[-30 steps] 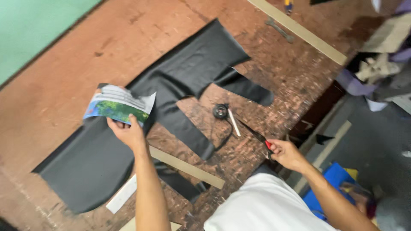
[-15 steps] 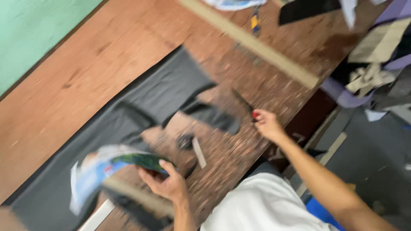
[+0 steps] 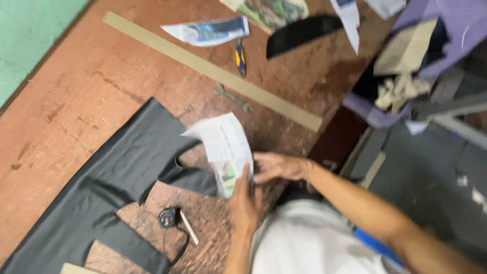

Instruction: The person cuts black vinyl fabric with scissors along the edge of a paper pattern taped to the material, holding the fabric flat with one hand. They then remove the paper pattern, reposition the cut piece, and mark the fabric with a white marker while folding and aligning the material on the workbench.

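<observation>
My left hand (image 3: 243, 200) grips a folded printed paper sheet (image 3: 223, 147) by its lower edge, holding it upright over the worn brown table (image 3: 76, 86). Just to the right, my right hand (image 3: 276, 166) has its fingers spread, the fingertips close to the paper's right edge; the blur hides whether they touch. A large cut piece of black sheet material (image 3: 116, 177) lies flat to the left of both hands. A small round black object (image 3: 167, 217) and a thin pale stick (image 3: 188, 226) rest on the table below the paper.
A long flat tan strip (image 3: 213, 71) runs diagonally across the table. Behind it lie a blue-yellow handled tool (image 3: 240, 57), a metal wrench (image 3: 232, 97), paper sheets (image 3: 208, 30) and a black scrap (image 3: 302, 33). Purple cloth and clutter (image 3: 431, 45) sit at the right.
The camera has swung up and right. My left hand brought the paper from the left over to the middle, and my right hand came away from the red-handled tool to beside the paper.
</observation>
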{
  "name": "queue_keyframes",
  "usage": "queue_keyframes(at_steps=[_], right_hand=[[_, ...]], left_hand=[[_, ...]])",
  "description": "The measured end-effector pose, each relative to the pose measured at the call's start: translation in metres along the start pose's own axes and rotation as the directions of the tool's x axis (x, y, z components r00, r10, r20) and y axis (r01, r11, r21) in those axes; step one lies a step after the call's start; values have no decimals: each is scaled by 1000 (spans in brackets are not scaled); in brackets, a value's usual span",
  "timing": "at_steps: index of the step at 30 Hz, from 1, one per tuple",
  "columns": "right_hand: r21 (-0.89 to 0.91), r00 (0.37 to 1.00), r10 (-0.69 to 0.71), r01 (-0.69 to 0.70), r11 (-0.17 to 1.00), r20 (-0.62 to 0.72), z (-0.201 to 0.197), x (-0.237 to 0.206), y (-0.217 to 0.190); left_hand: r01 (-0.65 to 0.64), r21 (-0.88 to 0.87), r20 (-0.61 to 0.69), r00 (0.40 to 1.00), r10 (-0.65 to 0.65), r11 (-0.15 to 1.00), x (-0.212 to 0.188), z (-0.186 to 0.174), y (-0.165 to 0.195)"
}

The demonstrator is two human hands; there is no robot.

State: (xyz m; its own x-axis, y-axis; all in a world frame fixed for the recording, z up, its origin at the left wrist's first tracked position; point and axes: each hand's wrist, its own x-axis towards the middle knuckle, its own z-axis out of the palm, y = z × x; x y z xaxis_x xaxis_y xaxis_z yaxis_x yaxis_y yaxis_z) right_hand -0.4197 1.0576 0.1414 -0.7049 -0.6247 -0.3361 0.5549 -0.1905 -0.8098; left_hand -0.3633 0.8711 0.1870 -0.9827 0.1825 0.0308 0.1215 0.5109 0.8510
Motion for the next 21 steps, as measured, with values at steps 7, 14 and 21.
queue_keyframes(at_steps=[7, 14, 21], right_hand=[[-90, 772, -27, -39, 995, -635, -60, 5, 56], [-578, 660, -458, 44, 815, -595, -286, 15, -75], [-814, 562, -691, 53, 578, -454, -500, 63, -322]], left_hand=[[33, -75, 313, 950, -8, 997, 8, 46, 19], [72, 245, -151, 988, -35, 967, 62, 116, -24], [382, 411, -491, 858, -151, 828, 178, 240, -42]])
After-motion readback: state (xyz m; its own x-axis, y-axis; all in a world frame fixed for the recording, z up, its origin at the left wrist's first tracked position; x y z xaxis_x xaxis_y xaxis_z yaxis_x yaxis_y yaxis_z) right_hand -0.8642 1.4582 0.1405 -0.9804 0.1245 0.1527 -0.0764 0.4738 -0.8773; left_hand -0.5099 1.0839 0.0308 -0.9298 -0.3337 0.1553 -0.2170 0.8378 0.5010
